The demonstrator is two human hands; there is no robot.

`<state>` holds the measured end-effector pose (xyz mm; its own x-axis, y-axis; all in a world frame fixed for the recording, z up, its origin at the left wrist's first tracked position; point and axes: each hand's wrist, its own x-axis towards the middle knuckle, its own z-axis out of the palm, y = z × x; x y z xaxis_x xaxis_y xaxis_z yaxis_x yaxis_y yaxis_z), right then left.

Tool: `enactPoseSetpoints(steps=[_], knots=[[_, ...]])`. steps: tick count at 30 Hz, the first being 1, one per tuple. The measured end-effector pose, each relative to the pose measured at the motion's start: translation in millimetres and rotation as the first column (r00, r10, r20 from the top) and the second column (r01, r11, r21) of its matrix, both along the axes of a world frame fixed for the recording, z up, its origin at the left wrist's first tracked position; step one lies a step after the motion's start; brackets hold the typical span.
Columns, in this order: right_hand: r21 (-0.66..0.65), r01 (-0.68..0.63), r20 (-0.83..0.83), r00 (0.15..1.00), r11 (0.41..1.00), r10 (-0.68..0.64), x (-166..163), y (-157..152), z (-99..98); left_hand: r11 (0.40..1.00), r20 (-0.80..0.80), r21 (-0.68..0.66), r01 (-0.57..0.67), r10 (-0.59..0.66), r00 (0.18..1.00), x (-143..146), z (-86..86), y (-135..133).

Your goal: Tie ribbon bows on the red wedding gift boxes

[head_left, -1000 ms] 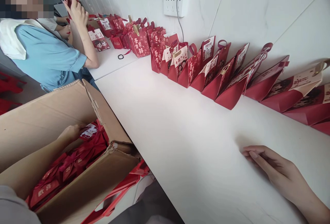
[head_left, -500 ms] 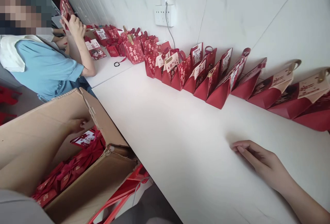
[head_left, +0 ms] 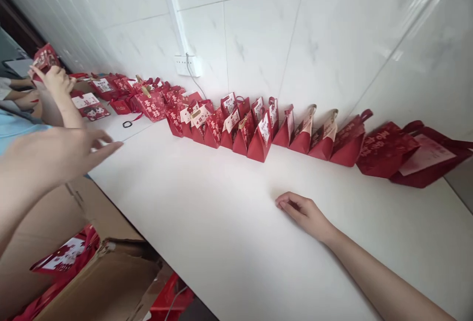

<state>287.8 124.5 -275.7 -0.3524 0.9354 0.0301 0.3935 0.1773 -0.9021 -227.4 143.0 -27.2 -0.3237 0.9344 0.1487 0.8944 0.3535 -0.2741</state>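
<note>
My left hand hangs over the cardboard box, holding nothing, with its thumb and fingers apart. Inside that box lie red gift boxes with white printed labels and ribbons. On the white table rests my right hand, its fingers curled together and no object showing in them. Past it, a row of red folded gift boxes with pointed tops and ribbon or gold handles stands along the wall.
At the far left, a co-worker's hands hold up a red gift box. More red gift boxes crowd the table's far end, near a small black loop. A wall socket has a cable plugged in.
My left hand has risen out of the cardboard box, with nothing in it. The view has swung to the right, and my right hand stays resting on the table.
</note>
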Motion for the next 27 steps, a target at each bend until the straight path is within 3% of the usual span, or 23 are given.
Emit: enactPoseSetpoints(steps=[2,5,8,11,12,14,17,21,24,27], knots=[[0.012,-0.012,-0.025,1.000,1.000,0.012,0,1,-1.2,0.975,-0.031,-0.039,0.220,-0.221,0.975,71,-0.9,8],[0.030,-0.016,-0.045,0.999,0.999,0.017,1,3,-4.6,0.855,0.038,0.005,0.519,-0.519,0.854,152,-7.1,35],[0.048,-0.017,-0.042,0.999,0.999,0.019,1,5,-7.0,0.757,0.122,0.060,0.651,-0.652,0.748,203,-16.7,79],[0.074,-0.024,-0.040,0.999,0.997,0.027,1,6,-6.6,0.703,0.189,0.249,0.666,-0.710,0.678,228,-34.6,125],[0.082,-0.028,-0.038,0.999,0.996,0.031,1,6,-6.0,0.690,0.227,0.365,0.625,-0.717,0.659,233,-43.7,137],[0.092,-0.033,-0.032,0.999,0.995,0.036,0,6,-4.5,0.641,0.294,0.639,0.426,-0.715,0.634,236,-67.0,156],[0.092,-0.041,-0.027,0.999,0.995,0.044,-1,6,-2.9,0.498,0.326,0.860,0.111,-0.704,0.631,231,-111.7,169],[0.093,-0.044,-0.023,0.999,0.995,0.047,-1,7,-2.0,0.430,0.363,0.900,-0.077,-0.637,0.680,208,-174.2,169],[0.082,-0.044,-0.028,0.999,0.996,0.047,-2,7,-1.3,0.463,0.435,0.872,-0.162,-0.579,0.690,185,-210.8,171],[0.065,-0.043,-0.033,0.998,0.997,0.045,-1,7,-0.4,0.506,0.497,0.837,-0.206,-0.548,0.672,168,-231.3,176]])
